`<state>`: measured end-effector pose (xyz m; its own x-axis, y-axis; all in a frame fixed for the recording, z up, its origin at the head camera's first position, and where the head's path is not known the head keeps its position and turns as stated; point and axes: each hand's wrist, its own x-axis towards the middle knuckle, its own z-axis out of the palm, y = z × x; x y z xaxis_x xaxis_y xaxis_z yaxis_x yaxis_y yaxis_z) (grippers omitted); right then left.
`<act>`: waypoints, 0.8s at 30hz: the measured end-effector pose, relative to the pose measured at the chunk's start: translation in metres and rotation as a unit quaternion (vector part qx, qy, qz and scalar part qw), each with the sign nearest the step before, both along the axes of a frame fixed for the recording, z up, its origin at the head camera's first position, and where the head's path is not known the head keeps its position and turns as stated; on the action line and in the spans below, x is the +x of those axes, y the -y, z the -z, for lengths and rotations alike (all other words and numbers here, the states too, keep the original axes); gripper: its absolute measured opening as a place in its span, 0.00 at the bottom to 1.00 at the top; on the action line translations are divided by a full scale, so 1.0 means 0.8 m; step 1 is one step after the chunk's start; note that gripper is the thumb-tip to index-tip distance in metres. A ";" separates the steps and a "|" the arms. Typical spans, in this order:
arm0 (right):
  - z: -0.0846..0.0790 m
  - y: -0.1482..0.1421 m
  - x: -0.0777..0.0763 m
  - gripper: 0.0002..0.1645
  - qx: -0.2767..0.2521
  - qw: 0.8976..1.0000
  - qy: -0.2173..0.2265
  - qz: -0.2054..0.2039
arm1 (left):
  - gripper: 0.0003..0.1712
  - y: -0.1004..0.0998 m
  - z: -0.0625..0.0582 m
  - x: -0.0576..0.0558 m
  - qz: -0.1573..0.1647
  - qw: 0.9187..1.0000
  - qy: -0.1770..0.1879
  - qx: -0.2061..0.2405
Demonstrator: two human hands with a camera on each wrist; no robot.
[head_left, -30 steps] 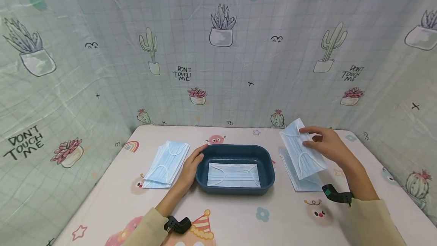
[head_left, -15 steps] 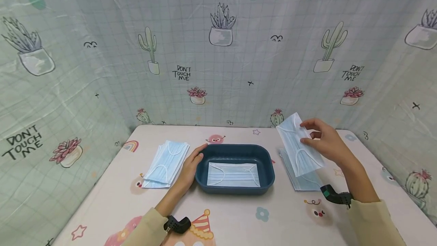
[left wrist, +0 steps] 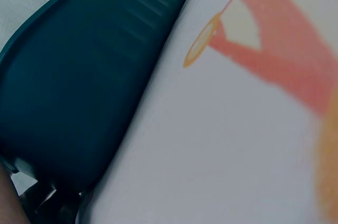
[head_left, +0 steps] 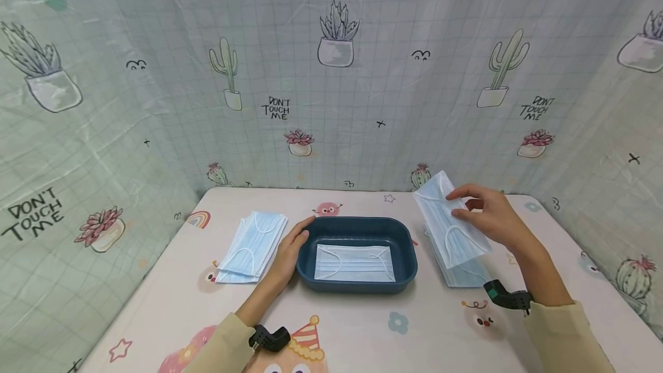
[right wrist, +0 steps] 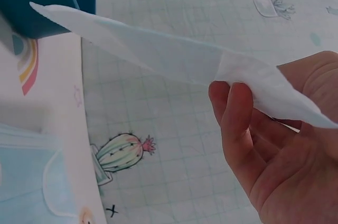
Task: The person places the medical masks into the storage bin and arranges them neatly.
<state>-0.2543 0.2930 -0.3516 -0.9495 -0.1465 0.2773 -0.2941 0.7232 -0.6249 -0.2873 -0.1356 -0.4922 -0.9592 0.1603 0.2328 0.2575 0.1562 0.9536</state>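
My right hand [head_left: 494, 214] pinches a light-blue pleated face mask [head_left: 444, 220] between thumb and fingers. It holds the mask tilted above a stack of face masks [head_left: 463, 277] right of the basin. Seen from the right wrist, the gripped mask [right wrist: 174, 57] appears nearly edge-on, fingertips pressing its near side. A dark blue rectangular basin [head_left: 357, 288] stands in the middle with a face mask [head_left: 354, 263] lying flat inside, ear loops up. Against the basin's left end rests my left hand [head_left: 286, 255], its fingers fairly straight along the side near the rim.
Another fanned stack of face masks [head_left: 254, 248] lies left of the basin, beside my left hand. The table [head_left: 362, 344] has a printed cartoon cover. A curtain with cactus prints [head_left: 331, 91] closes off the back and both sides.
My right hand has lifted the mask slightly and shifted it a little left toward the basin. My left hand and the basin have stayed in place.
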 end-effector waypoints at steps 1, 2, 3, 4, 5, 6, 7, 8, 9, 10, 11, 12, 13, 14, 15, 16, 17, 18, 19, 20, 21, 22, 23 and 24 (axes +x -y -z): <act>0.000 0.001 0.000 0.21 0.002 1.000 0.002 -0.002 | 0.25 0.000 0.001 0.000 0.000 1.000 0.001 0.000; 0.000 0.002 0.001 0.22 0.005 1.000 0.004 -0.003 | 0.24 0.001 0.001 0.000 0.000 1.000 0.002 0.000; 0.000 0.003 0.001 0.22 0.006 1.000 0.007 -0.003 | 0.24 0.001 0.002 0.000 0.001 1.000 0.003 0.001; 0.000 0.005 0.001 0.23 0.007 1.000 0.010 -0.003 | 0.24 0.001 0.002 -0.001 0.001 1.000 0.004 0.000; 0.000 0.005 0.001 0.23 0.007 1.000 0.013 -0.002 | 0.24 0.001 0.002 -0.001 0.002 1.000 0.004 0.000; 0.000 0.006 0.001 0.24 0.007 1.000 0.016 -0.001 | 0.24 0.001 0.002 -0.001 0.001 1.000 0.005 -0.001; 0.000 0.007 0.001 0.24 0.008 1.000 0.018 0.001 | 0.24 0.002 0.002 0.000 0.001 1.000 0.006 -0.002; 0.000 0.007 0.001 0.24 0.009 1.000 0.020 0.003 | 0.25 0.002 0.002 0.000 0.001 1.000 0.006 -0.002; 0.000 0.007 0.001 0.24 0.008 1.000 0.021 0.004 | 0.25 0.002 0.001 0.000 0.001 1.000 0.007 -0.003; 0.000 0.008 0.002 0.24 0.007 1.000 0.021 0.004 | 0.25 0.001 0.000 0.000 0.001 1.000 0.007 -0.005; -0.001 0.008 0.002 0.24 0.006 1.000 0.021 0.004 | 0.24 0.001 0.000 0.001 0.000 1.000 0.007 -0.005; -0.001 0.008 0.002 0.24 0.005 1.000 0.019 0.004 | 0.24 0.001 0.000 0.001 0.000 1.000 0.007 -0.005; -0.001 0.008 0.003 0.24 0.004 1.000 0.018 0.003 | 0.24 0.001 0.000 0.001 0.002 1.000 0.006 -0.005; -0.002 0.008 0.003 0.24 0.002 1.000 0.017 0.003 | 0.24 0.001 0.000 0.000 0.002 1.000 0.007 -0.004; -0.002 0.009 0.004 0.24 0.000 1.000 0.016 0.001 | 0.24 0.001 0.000 0.000 0.002 1.000 0.007 -0.004; -0.002 0.009 0.004 0.24 -0.002 1.000 0.015 -0.001 | 0.24 0.002 0.000 0.000 0.001 1.000 0.007 -0.003; -0.002 0.010 0.004 0.24 -0.003 1.000 0.014 -0.003 | 0.24 0.002 0.001 0.000 0.002 1.000 0.007 -0.002; -0.001 0.010 0.004 0.24 -0.003 1.000 0.014 -0.004 | 0.24 0.002 0.001 0.000 0.002 1.000 0.007 -0.001; -0.001 0.011 0.003 0.24 -0.004 1.000 0.014 -0.007 | 0.24 0.002 0.002 -0.001 0.002 1.000 0.007 0.000; 0.000 0.011 0.003 0.24 -0.005 1.000 0.015 -0.009 | 0.24 0.002 0.002 -0.001 0.001 1.000 0.008 0.000; 0.000 0.012 0.003 0.24 -0.004 1.000 0.017 -0.011 | 0.24 0.002 0.002 -0.001 0.001 1.000 0.008 0.001; 0.001 0.012 0.002 0.24 -0.005 1.000 0.019 -0.012 | 0.24 0.002 0.002 -0.001 0.001 1.000 0.007 0.002; 0.002 0.012 0.002 0.24 -0.002 1.000 0.020 -0.015 | 0.24 0.001 0.002 -0.001 0.002 1.000 0.007 0.003; 0.003 0.012 0.002 0.24 -0.001 1.000 0.020 -0.016 | 0.24 0.001 0.002 -0.001 0.002 1.000 0.007 0.003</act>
